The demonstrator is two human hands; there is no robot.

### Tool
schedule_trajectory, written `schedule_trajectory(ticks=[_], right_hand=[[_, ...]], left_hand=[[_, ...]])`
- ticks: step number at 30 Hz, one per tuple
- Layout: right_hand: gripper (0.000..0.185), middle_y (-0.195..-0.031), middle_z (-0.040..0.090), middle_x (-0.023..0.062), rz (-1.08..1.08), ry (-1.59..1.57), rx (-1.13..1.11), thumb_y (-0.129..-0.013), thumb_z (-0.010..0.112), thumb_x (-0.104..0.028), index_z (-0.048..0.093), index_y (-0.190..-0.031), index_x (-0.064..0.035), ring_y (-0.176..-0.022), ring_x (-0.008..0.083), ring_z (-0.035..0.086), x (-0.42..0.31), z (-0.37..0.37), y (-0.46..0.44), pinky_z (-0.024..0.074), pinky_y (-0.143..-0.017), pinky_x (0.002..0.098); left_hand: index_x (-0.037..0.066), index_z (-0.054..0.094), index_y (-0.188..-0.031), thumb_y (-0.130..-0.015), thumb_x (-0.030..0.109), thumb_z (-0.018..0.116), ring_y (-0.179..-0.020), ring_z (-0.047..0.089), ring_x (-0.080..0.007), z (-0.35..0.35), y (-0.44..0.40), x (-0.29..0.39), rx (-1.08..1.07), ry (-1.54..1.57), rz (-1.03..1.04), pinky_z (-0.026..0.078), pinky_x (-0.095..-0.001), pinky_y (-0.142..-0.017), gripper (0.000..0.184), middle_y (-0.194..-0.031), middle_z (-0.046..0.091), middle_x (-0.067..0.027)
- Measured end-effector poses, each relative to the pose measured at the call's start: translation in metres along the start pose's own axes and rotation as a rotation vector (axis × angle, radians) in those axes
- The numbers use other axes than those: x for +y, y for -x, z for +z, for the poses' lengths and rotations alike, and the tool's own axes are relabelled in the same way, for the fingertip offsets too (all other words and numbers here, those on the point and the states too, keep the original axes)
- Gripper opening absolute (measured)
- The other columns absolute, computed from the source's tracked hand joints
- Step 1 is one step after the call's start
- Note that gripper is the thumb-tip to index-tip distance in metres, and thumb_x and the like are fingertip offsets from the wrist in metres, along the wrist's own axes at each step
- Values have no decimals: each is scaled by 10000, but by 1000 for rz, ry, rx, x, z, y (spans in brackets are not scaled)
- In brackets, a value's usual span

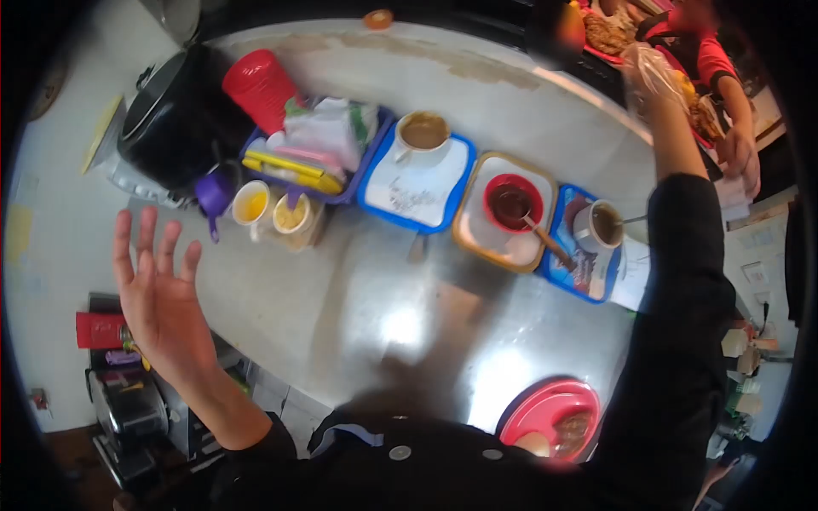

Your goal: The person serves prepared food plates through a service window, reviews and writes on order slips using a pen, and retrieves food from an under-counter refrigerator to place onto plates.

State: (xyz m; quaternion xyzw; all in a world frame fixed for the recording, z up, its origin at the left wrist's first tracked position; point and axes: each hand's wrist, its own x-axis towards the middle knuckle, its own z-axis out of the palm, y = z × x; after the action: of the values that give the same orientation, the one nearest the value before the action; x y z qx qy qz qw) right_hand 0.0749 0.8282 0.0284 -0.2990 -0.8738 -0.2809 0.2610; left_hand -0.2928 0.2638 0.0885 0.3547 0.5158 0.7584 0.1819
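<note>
My left hand [162, 298] is raised at the left with its fingers spread and nothing in it. Nearest to it are a purple scoop [213, 194] and a cup of yellow liquid [252, 204], apart from the fingers. At the upper right, my right hand [654, 81] wears a clear plastic glove. It reaches beside a red plate of food [605, 36]; the glove and blur conceal its fingers, so I cannot tell what they hold or touch. A red bowl of dark sauce [513, 204] with a spoon [550, 243] stands on the counter.
A purple basket [348, 192] holds cloths and a yellow item. White cups of brown sauce [424, 134] [599, 225] stand on lids. A black pot [175, 119] is at left, a red plate [554, 417] in front. A co-worker's hand [740, 160] is at right.
</note>
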Motion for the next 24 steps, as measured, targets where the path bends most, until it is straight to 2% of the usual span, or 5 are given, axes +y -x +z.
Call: schedule_trajectory(ticks=[2, 4, 16, 19, 24], right_hand=[[187, -794, 601, 103, -213, 68, 126, -824, 482, -185, 599, -864, -45, -732, 271, 578, -53, -72, -3, 441, -631, 382], [220, -839, 619, 109, 499, -1093, 231, -827, 516, -192, 609, -946, -32, -767, 236, 595, -122, -118, 18, 450, -647, 355], [484, -1275, 437, 226, 554, -156, -505, -885, 441, -262, 394, -1267, 31, -1195, 366, 399, -478, -135, 275, 244, -1030, 457], [512, -1417, 250, 200, 704, -413, -627, -882, 420, -272, 348, -1326, -29, -1316, 343, 218, -555, -123, 221, 127, -1074, 464], [550, -1412, 260, 205, 117, -927, -393, -849, 440, -247, 327, -1333, -9, -1344, 326, 166, -810, -164, 141, 115, -1091, 451]], left_hand=[[-15, 237, -1341, -863, 140, 477, -1094, 472, -250, -32, 18, 12, 208, -116, 57, 420, -374, -885, 557, -1262, 393, -185], [-13, 275, -1320, -867, 130, 463, -1070, 492, -257, -57, 31, 18, 297, -193, 75, 431, -378, -866, 510, -1250, 404, -187], [10, 413, -1203, -835, 9, 543, -836, 560, -143, -190, 44, 23, 241, -458, 204, 502, -280, -708, 390, -1097, 480, -126], [2, 411, -1196, -831, -4, 544, -812, 555, -140, -229, 36, 28, 146, -408, 164, 493, -274, -713, 389, -1086, 482, -127], [-7, 401, -1201, -835, 0, 517, -815, 545, -157, -263, 43, 20, -33, -328, 99, 487, -291, -713, 384, -1052, 482, -115]])
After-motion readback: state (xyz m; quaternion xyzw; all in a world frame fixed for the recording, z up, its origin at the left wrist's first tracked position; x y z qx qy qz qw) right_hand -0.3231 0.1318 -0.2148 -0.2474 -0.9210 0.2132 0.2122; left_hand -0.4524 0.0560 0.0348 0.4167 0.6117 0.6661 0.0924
